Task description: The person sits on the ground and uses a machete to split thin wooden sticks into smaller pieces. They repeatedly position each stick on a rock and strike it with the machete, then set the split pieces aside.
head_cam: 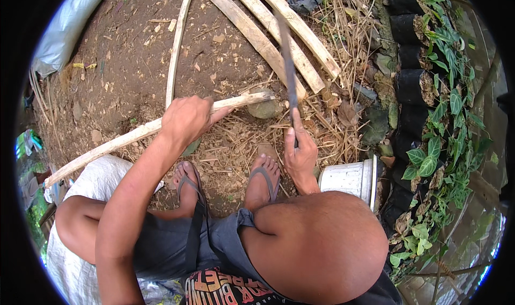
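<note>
My left hand point(188, 116) is closed around a long, pale wooden stick point(116, 144), which slants from the lower left up to the centre. The stick's far end lies at a rounded stone point(263, 107) on the ground. In my right hand point(301, 150) is the handle of a long, dark-bladed knife point(288, 63), its blade pointing away from me, just right of the stick's end and apart from it. The blade passes above several wooden strips. Its handle is mostly hidden by my fingers.
Several long wooden strips point(249, 31) lie on the soil ahead, among wood chips and dry straw. A white plastic bucket point(346, 180) is by my right knee. Black plant bags point(410, 86) with leafy plants line the right side. A white sack point(76, 240) lies at lower left.
</note>
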`<control>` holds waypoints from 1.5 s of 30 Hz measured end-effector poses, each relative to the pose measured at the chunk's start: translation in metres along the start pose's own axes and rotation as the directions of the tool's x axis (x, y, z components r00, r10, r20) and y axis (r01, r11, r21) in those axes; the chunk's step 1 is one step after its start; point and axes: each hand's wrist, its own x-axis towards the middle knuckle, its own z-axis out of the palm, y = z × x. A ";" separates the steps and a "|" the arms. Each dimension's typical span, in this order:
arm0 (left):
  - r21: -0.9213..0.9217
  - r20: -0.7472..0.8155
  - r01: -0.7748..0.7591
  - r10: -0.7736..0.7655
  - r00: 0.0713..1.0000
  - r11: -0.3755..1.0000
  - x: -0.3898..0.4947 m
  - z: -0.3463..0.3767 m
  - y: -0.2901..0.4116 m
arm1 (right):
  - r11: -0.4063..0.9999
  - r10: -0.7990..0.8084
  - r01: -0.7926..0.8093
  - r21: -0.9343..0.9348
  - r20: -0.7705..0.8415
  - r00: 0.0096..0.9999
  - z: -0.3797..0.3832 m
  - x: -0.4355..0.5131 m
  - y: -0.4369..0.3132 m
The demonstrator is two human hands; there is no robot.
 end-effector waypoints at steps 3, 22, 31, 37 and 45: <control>0.038 -0.017 -0.012 0.012 1.000 0.999 -0.001 0.000 0.002 | 0.998 0.007 -0.005 0.058 -0.026 1.000 0.006 0.001 -0.004; 0.131 0.062 0.018 -0.027 0.998 0.991 0.000 0.003 0.007 | 0.998 -0.051 0.051 0.022 -0.022 0.998 0.001 -0.016 0.015; 0.117 0.083 0.042 -0.052 0.995 0.992 0.001 0.009 0.005 | 0.978 0.063 -0.017 -0.207 0.222 0.973 0.019 0.003 0.014; 0.115 0.075 0.016 -0.024 0.997 0.993 0.002 0.009 0.005 | 0.965 -0.131 0.141 -0.220 0.060 0.990 0.014 0.007 0.007; -0.003 0.087 0.075 -0.075 0.993 0.997 -0.002 0.010 0.010 | 1.000 -0.005 0.005 -0.003 -0.049 0.999 -0.002 0.010 0.014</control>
